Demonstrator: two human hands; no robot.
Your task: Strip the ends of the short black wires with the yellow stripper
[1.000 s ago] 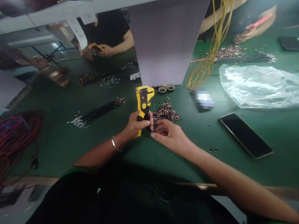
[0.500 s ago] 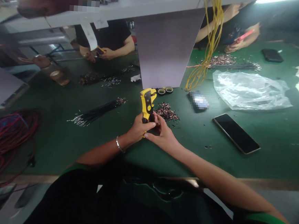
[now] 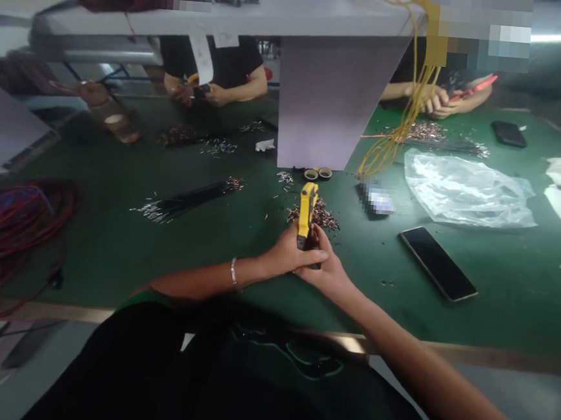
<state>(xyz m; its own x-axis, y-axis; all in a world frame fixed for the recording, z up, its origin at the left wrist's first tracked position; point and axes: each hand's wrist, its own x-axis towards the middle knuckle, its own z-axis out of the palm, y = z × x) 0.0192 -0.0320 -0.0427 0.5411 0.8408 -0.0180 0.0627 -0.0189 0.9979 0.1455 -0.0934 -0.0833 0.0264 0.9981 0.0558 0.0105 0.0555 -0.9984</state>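
A yellow and black wire stripper stands upright in front of me, turned nearly edge-on. My left hand is closed around its handle, the thumb lying across it. My right hand presses against the other side of the handle, fingers curled; some of them are hidden behind the tool. Just beyond the stripper's head lies a heap of short copper-coloured and black wire ends. To the left, a bundle of black wires with bare tips rests on the green table.
A phone and a clear plastic bag lie on the right. Red cable coils fill the left edge. Tape rolls sit by the upright panel. Yellow wires hang down. Two co-workers sit opposite.
The wire stripper has turned from showing its broad side to nearly edge-on and sits further right in view. Both hands moved with it and are closer together; the camera view shifted too.
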